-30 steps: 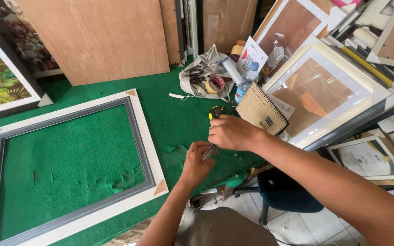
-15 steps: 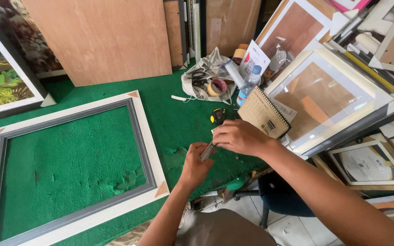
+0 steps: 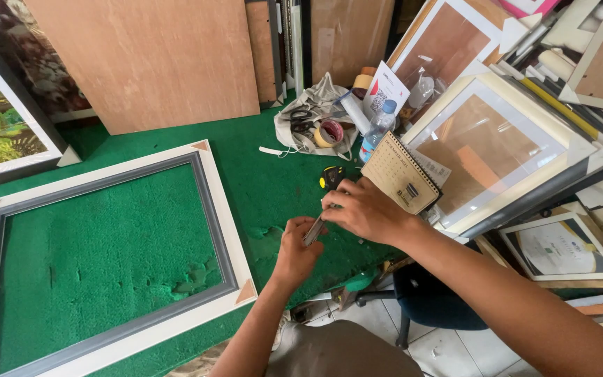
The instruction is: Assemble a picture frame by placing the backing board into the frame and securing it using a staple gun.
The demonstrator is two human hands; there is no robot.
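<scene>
Left hand (image 3: 294, 246): fingers curled and pinching the lower end of a small grey metal tool (image 3: 313, 230), apparently a folding blade or cutter; exact type cannot be told. Right hand (image 3: 361, 209): closed over the upper end of the same tool, thumb and forefinger pressed together on it. The tool sits between both hands, tilted, just above the near edge of the table (image 3: 259, 188), which is covered in green felt.

Judgement: this is fine work on a small part. It is best done with both wrists steadied low over the felt, any sharp edge pointed away from the palms, and the grip short.

Just beyond the right hand lies a spiral notebook (image 3: 400, 173), touching or nearly touching the knuckles, and a small yellow-and-black tape measure (image 3: 330, 176). To the left lies a white and grey picture frame (image 3: 106, 258), flat, taking most of the left half of the table. The felt shows torn patches near the frame's near right corner.

Further back: a bag with scissors and tape rolls (image 3: 315, 122), a water bottle (image 3: 377, 131), then plywood boards (image 3: 148, 63) leaning at the far edge. Stacked frames (image 3: 497, 146) crowd the right side.

Open room: a strip of bare felt between frame and notebook. Little clearance rightward.
</scene>
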